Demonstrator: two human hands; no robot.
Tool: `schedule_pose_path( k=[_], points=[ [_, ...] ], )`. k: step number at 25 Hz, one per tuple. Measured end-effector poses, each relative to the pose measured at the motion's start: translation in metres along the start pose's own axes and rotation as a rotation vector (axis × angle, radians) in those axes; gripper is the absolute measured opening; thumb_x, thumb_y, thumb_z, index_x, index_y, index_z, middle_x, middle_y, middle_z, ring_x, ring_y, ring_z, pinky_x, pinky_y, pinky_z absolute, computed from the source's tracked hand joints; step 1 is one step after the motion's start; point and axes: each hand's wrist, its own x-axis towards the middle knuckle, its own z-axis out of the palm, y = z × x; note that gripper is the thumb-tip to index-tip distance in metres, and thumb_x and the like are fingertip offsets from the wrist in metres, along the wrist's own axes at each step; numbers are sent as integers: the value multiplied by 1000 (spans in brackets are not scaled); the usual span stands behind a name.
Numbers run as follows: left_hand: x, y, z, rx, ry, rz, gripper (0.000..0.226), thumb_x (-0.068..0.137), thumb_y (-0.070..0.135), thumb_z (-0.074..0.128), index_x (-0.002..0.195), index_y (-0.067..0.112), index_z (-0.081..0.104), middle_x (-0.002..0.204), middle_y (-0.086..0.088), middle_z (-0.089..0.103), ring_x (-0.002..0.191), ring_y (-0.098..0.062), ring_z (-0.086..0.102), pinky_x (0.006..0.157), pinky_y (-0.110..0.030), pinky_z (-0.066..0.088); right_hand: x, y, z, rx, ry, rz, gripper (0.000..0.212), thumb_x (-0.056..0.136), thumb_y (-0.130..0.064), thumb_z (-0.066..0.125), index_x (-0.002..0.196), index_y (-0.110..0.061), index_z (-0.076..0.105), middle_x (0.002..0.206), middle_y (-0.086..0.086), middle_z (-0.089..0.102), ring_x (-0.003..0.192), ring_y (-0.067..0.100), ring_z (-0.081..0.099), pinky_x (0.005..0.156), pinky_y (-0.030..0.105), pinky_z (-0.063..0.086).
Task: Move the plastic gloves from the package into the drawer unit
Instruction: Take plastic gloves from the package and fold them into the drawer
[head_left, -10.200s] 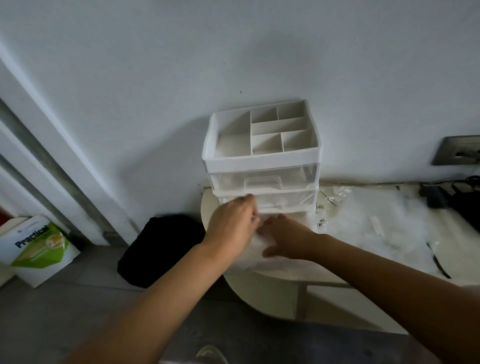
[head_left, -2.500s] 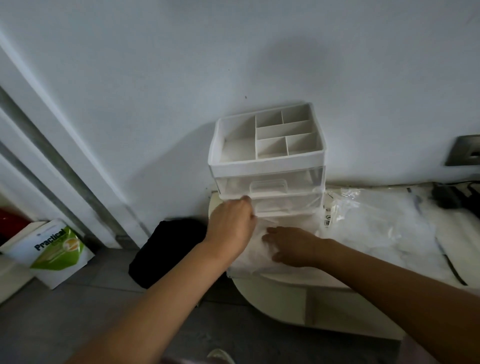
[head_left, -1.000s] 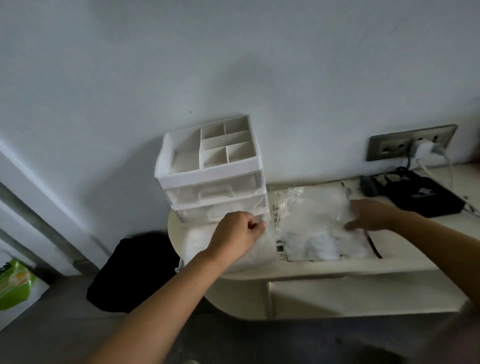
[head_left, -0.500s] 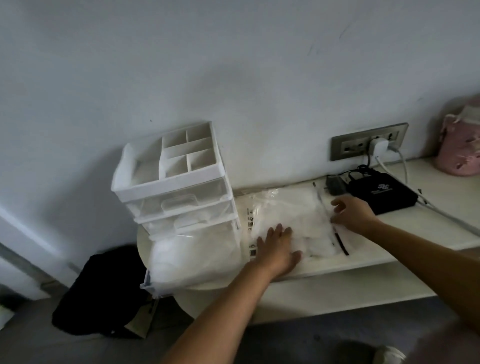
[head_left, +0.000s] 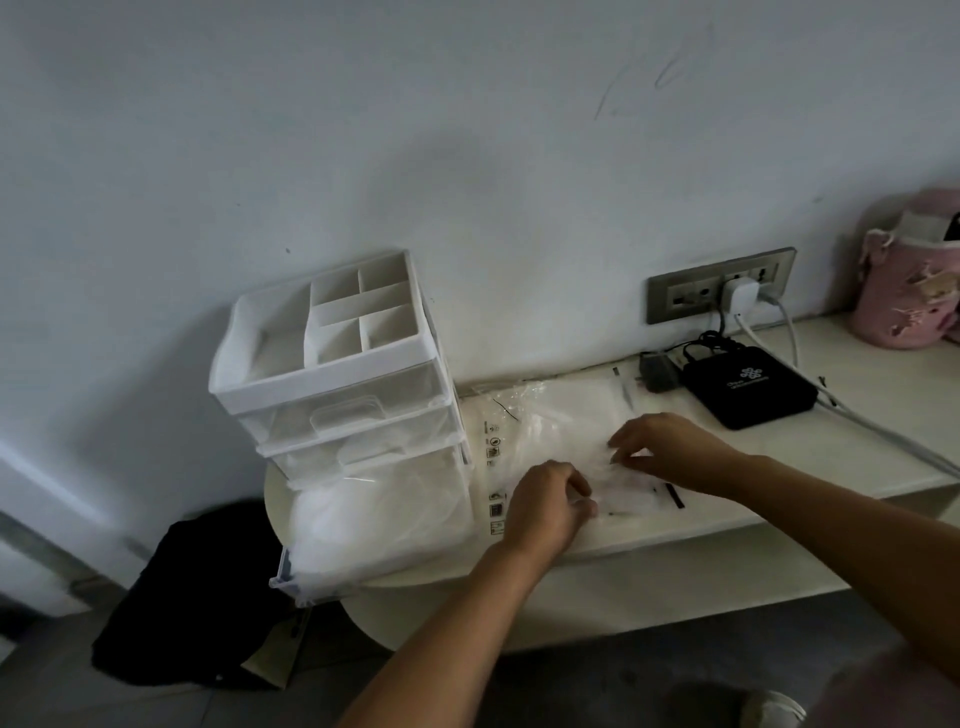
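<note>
Left hand and right hand each pinch the clear package, which lies flat on the shelf. Just to the left, the drawer unit's bottom drawer juts past the shelf edge, heaped with plastic gloves.

L hand centre frame, fingers curled, pinching package; R hand just right, fingertips pinching it too; forearms enter from bottom.
</note>
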Motion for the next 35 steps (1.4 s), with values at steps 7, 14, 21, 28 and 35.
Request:
schedule_pose_path(
  k=[7, 14, 21, 28, 35],
  points=[
    [6, -4, -13, -34, 70, -56, 14, 87, 24, 64, 78, 15, 57, 86, -9, 63, 84, -23, 59, 71, -30, 42, 5, -25, -50, 745, 73, 247, 14, 90, -10, 59, 96, -11, 72, 95, -2, 71, 91, 10, 64, 84, 20, 47],
    [1, 6, -90, -630, 3, -115, 15, 89, 21, 65, 84, 8, 68, 75, -1, 67, 67, -5, 65, 71, -18, 53, 16, -32, -54, 1515, 233, 642, 12, 94, -16, 56, 98, -5, 58, 92, 10, 61, 80, 22, 62, 74, 33, 54],
    [-16, 4, -178, -289, -270, -91, 37, 68, 51, 71, 85, 19, 75, 95, -5, 74, 97, -41, 62, 77, -39, 52, 22, -77, -75, 1000, -16, -7, 62, 79, -57, 59, 128, -22, 48, 124, -7, 61, 120, 9, 54, 100, 28, 40],
    [-39, -8, -212, -200, -368, -155, 44, 74, 52, 67, 78, 9, 72, 71, -13, 66, 45, -22, 44, 47, -14, 40, 38, -146, -48, 1015, -339, -104, 29, 90, -2, 57, 118, -6, 59, 100, 8, 70, 92, 21, 67, 86, 30, 53],
    [-60, -53, -230, -242, -381, -242, 34, 76, 37, 73, 87, 5, 73, 69, -15, 58, 53, -16, 40, 44, -15, 35, 44, -174, -28, 1138, -211, 155, 41, 97, -44, 40, 108, -13, 64, 62, 0, 55, 47, 9, 37, 44, 20, 33]
  ],
)
